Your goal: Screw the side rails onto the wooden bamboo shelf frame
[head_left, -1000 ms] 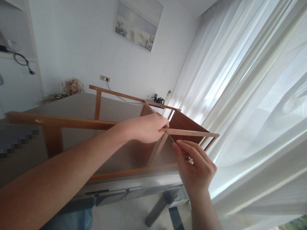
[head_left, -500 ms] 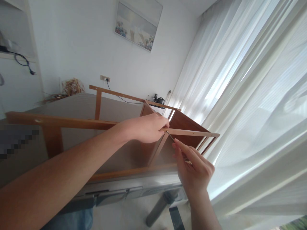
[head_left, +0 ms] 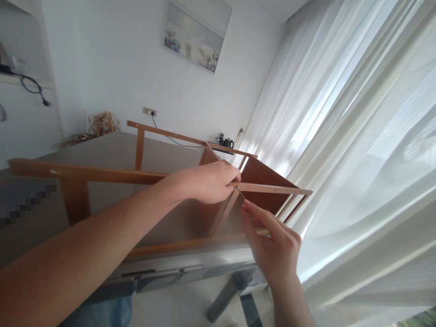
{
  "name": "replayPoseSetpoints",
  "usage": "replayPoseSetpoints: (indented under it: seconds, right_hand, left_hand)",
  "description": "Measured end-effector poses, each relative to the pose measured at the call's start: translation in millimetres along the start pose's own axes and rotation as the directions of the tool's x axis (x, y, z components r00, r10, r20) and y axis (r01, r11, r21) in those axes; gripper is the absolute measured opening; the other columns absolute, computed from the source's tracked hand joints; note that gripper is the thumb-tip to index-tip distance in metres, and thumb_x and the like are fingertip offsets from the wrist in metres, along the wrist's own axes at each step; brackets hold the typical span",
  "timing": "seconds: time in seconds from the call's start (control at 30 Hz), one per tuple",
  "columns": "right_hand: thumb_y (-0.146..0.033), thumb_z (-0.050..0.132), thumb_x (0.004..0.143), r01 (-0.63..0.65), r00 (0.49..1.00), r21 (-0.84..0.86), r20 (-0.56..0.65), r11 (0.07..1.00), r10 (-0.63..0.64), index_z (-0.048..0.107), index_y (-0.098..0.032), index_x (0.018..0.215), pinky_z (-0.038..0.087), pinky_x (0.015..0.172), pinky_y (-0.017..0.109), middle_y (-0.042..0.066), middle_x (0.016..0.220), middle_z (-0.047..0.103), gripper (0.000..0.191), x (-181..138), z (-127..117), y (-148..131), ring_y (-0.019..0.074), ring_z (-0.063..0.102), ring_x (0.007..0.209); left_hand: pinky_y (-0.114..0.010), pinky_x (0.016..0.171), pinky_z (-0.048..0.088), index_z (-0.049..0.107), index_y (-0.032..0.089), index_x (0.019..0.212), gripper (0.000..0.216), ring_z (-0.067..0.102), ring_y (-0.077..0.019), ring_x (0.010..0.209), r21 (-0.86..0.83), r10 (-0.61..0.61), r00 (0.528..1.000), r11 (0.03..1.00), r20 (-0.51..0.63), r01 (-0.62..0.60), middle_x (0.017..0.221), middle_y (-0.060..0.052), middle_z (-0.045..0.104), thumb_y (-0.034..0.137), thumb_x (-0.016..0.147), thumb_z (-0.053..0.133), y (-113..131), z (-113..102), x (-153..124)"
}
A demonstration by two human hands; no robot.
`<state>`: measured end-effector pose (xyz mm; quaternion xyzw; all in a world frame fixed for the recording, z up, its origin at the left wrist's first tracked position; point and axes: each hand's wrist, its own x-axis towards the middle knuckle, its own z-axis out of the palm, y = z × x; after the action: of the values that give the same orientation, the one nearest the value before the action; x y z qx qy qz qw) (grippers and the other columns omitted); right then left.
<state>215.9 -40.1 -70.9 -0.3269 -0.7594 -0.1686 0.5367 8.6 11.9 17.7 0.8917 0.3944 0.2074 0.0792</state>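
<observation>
A brown wooden rack frame (head_left: 272, 188) lies on its side on a grey-covered surface, its long rails running across the view. My left hand (head_left: 214, 181) is closed around the near rail, close to where a cross-piece meets it. Just right of those fingers, my right hand (head_left: 272, 231) pinches a thin metal tool that looks like a hex key (head_left: 241, 194). The tool's tip meets a screw hole on the rail's side. My palm and fingers hide the tool's other end.
The grey surface (head_left: 109, 147) bears dried plant stalks (head_left: 104, 122) at the back left. White curtains (head_left: 357, 181) hang close on the right. Behind the frame stand dark appliances (head_left: 226, 142), and a cord runs from a wall socket (head_left: 149, 111).
My right hand has shifted slightly left and turned a little, with more of the thin tool's shaft showing. My left hand and the frame stay as they were.
</observation>
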Motion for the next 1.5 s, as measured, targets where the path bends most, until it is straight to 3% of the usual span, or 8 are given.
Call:
replayPoseSetpoints:
  seconds: [0.27,0.5,1.27,1.5]
  right_hand:
    - [-0.016,0.07,0.093,-0.026,0.999,-0.001,0.02,1.0,0.026,0.077,-0.025,0.116,0.064,0.061,0.017,-0.001,0.096,0.082,0.026,-2,-3,2,0.01,0.073,0.064]
    - [-0.015,0.071,0.094,-0.025,0.999,0.01,0.04,1.0,0.025,0.076,-0.022,0.115,0.061,0.06,0.019,0.001,0.098,0.079,0.023,2,-2,-2,0.0089,0.07,0.065]
    - [-0.022,0.074,0.092,-0.116,0.993,0.003,-0.032,0.993,0.116,0.079,-0.02,0.104,0.056,0.058,0.02,0.0,0.079,0.077,0.013,8,-1,-7,0.0111,0.07,0.062]
    - [-0.023,0.073,0.093,-0.179,0.983,0.086,-0.035,0.98,0.182,0.08,-0.022,0.096,0.056,0.059,0.022,0.001,0.087,0.077,0.008,14,1,-10,0.0115,0.069,0.065]
  left_hand:
    - [-0.029,0.068,0.045,0.069,0.023,0.105,0.023,0.066,-0.0196,0.084,-0.005,-0.004,1.0,1.0,-0.007,0.004,0.102,-0.006,0.074,0.027,0.093,0.05,-1,0,-1]
    - [-0.029,0.066,0.044,0.068,0.023,0.103,0.022,0.065,-0.0187,0.08,-0.006,-0.019,1.0,1.0,0.002,0.019,0.1,-0.005,0.074,0.026,0.093,0.049,1,-1,-2]
    - [-0.028,0.067,0.045,0.069,0.023,0.106,0.024,0.067,-0.0189,0.084,0.028,-0.018,1.0,0.999,-0.002,0.018,0.101,-0.004,0.074,0.024,0.093,0.049,3,-1,-1]
    - [-0.028,0.071,0.045,0.069,0.024,0.11,0.025,0.068,-0.0195,0.086,0.026,-0.001,1.0,1.0,-0.01,0.001,0.101,-0.004,0.075,0.025,0.093,0.05,-1,2,0]
